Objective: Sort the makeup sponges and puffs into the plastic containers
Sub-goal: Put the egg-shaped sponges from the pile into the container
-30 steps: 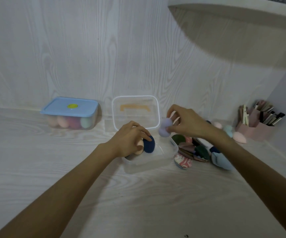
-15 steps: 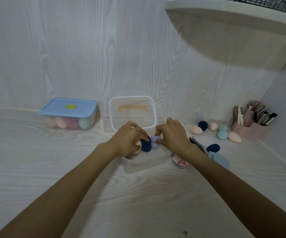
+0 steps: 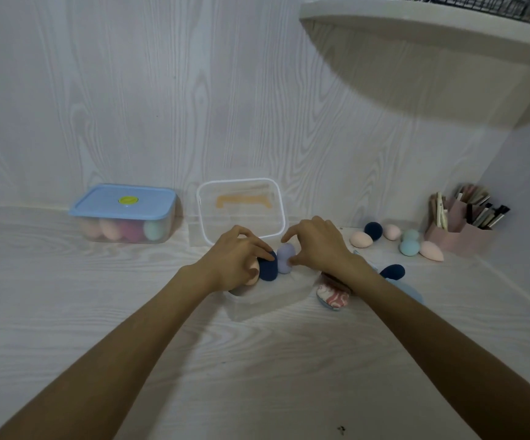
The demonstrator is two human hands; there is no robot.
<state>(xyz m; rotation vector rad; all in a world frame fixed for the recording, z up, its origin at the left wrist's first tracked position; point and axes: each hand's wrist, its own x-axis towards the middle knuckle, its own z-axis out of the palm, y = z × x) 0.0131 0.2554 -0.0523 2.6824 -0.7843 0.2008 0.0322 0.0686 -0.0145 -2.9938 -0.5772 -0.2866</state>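
A clear plastic container point(image 3: 270, 304) stands open on the table in front of me. Inside it, my left hand point(image 3: 236, 263) grips a navy sponge point(image 3: 268, 266) with a peach sponge point(image 3: 252, 276) beside it. My right hand point(image 3: 316, 246) pinches a lilac sponge point(image 3: 285, 258) set against the navy one. The container's clear lid point(image 3: 241, 211) leans on the wall behind. A marbled pink puff point(image 3: 333, 296), a navy sponge point(image 3: 392, 271) and a light blue puff point(image 3: 408, 289) lie under and beside my right forearm. More sponges point(image 3: 384, 238) lie at the back right.
A closed container with a blue lid point(image 3: 123, 212) holds several sponges at the back left. A pink organiser point(image 3: 460, 228) with brushes stands in the right corner. A white shelf point(image 3: 432, 36) hangs above on the right.
My right hand has come down from above with the lilac sponge and set it into the container next to the navy sponge. My left hand has stayed on the navy sponge.
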